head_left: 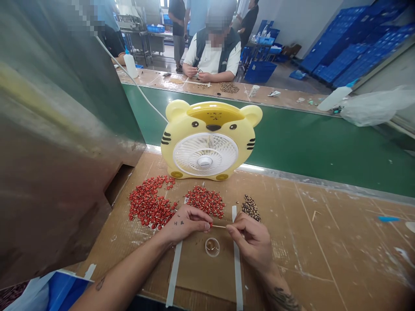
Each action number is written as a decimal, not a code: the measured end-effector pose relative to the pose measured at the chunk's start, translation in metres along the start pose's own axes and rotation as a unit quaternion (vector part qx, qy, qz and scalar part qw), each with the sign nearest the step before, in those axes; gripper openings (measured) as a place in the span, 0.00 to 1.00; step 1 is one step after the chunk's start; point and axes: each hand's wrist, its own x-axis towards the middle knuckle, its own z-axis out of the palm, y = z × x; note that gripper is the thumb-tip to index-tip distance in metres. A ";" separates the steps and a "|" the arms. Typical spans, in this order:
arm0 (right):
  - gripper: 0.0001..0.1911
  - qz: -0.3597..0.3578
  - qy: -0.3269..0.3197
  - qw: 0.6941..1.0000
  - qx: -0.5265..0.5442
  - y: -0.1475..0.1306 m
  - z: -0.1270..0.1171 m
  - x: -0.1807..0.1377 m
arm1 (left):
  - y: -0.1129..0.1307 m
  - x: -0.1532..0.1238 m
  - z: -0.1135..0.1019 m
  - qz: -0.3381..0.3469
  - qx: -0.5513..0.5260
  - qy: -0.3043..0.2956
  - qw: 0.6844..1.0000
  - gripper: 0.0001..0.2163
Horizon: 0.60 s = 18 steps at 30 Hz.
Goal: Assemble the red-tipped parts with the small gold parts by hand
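Observation:
My left hand (188,222) pinches a small red piece (211,224) between thumb and fingertips. A thin wooden stick (219,226) runs from that piece to my right hand (251,237), whose fingers are closed on its other end. Below them a small clear cup (212,247) with a little liquid stands on a taped brown sheet (207,276). Just beyond my hands lie a pile of red pieces (205,201) and, to the right, a pile of dark and gold beads (250,208). A larger red heap (151,203) spreads at the left.
A yellow animal-faced fan (209,116) stands behind the piles. A metal housing (58,129) rises at the left. Past the green belt (308,147), a person (212,52) sits handling small parts. White bottles (335,98) and blue crates (353,43) are further off.

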 end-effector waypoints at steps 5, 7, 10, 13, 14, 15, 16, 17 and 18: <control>0.13 -0.005 0.001 1.000 0.021 0.004 -0.006 0.000 | 0.000 0.000 -0.001 0.000 -0.006 -0.003 1.000 0.09; 0.14 -0.015 -0.040 0.998 0.048 0.005 -0.009 0.001 | -0.001 0.000 -0.001 0.002 -0.012 -0.005 1.000 0.09; 0.16 -0.037 -0.172 0.984 0.022 0.003 -0.011 0.003 | -0.002 0.001 -0.001 0.006 -0.018 -0.009 1.000 0.08; 0.14 -0.021 -0.226 0.973 -0.033 0.003 -0.013 0.007 | -0.002 0.001 -0.002 0.015 -0.020 -0.010 1.000 0.07; 0.14 -0.007 -0.199 0.979 -0.052 0.005 -0.015 0.008 | -0.002 0.001 -0.003 0.019 -0.021 -0.009 1.000 0.07; 0.12 0.008 -0.152 0.985 -0.078 0.008 -0.017 0.010 | -0.003 0.001 -0.003 0.021 -0.022 -0.009 1.000 0.07; 0.11 0.022 -0.098 0.989 -0.109 0.013 -0.020 0.013 | -0.003 0.002 -0.004 0.024 -0.022 -0.010 0.999 0.07; 0.10 0.034 -0.043 0.988 -0.145 0.019 -0.023 0.015 | -0.003 0.002 -0.004 0.026 -0.022 -0.012 0.999 0.07; 0.09 0.041 -0.003 0.982 -0.182 0.027 -0.026 0.017 | -0.003 0.002 -0.004 0.028 -0.023 -0.015 0.999 0.07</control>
